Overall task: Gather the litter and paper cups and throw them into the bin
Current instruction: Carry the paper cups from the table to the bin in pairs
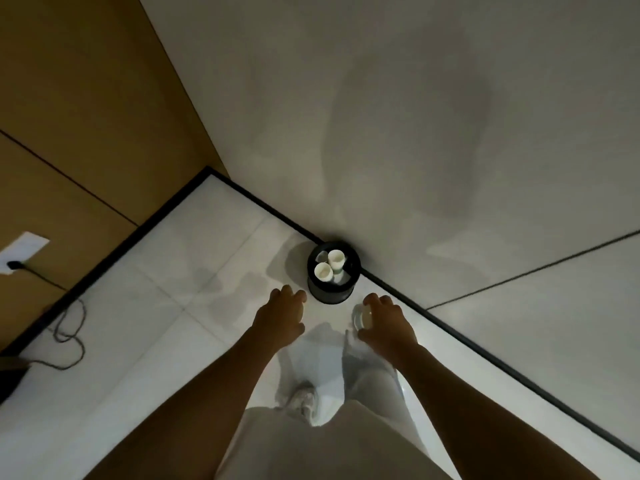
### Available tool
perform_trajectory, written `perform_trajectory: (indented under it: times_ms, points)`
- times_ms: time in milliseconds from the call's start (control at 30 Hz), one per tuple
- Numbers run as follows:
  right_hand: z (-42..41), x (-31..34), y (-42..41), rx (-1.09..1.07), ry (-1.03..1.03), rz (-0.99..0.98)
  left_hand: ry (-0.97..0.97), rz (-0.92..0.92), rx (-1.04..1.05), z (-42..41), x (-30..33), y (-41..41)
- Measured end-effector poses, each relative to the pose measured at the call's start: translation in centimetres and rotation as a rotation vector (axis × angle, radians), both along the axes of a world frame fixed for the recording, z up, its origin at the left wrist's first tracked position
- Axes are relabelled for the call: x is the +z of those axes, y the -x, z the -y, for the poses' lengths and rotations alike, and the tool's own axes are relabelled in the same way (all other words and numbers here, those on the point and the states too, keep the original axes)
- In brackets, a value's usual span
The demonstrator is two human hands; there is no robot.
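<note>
Paper cup (362,317) in right hand (389,325): only a pale rim and a bit of wall show past the curled fingers; the rest is covered.
Left hand (278,315): seen from the back, fingers curled under; whether it holds anything cannot be told.
Bin (333,271): two cups stand out inside; the pale scraps around them are too dim to name, and the bin's bottom is hidden.
Wall socket (21,251): cut by the left edge.
Cable (67,327): runs off into a dark shape at the left edge, unidentifiable.
Shoe (304,398): blurred, partly under the trouser leg.
Forearms: cut off by the bottom edge.
</note>
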State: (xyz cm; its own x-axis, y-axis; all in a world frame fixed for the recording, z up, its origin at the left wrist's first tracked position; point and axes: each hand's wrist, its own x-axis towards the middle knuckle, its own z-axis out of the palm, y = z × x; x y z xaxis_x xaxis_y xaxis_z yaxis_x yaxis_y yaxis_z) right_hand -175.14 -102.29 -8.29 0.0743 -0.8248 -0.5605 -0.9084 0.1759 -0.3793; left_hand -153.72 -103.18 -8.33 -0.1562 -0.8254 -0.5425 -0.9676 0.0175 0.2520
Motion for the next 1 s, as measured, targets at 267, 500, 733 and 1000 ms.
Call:
perform_trajectory:
  times_ms: [267,500,733,1000]
  points:
    - [13.5,-2.5,4.2,0.28,-0.039,-0.059,-0.022,-0.03,0.319,7.2,-4.0,4.6]
    - [21.6,-8.2,2.6,0.517,-0.028,-0.082,0.037,-0.119,0.596,11.4,-9.5,5.8]
    - [26.0,-18.8,0.5,0.672,0.023,-0.088,0.091,-0.168,0.703,15.5,-19.2,6.1]
    - [29.0,-31.2,0.5,0.674,0.015,-0.103,0.088,-0.223,0.703,17.9,-31.9,6.7]
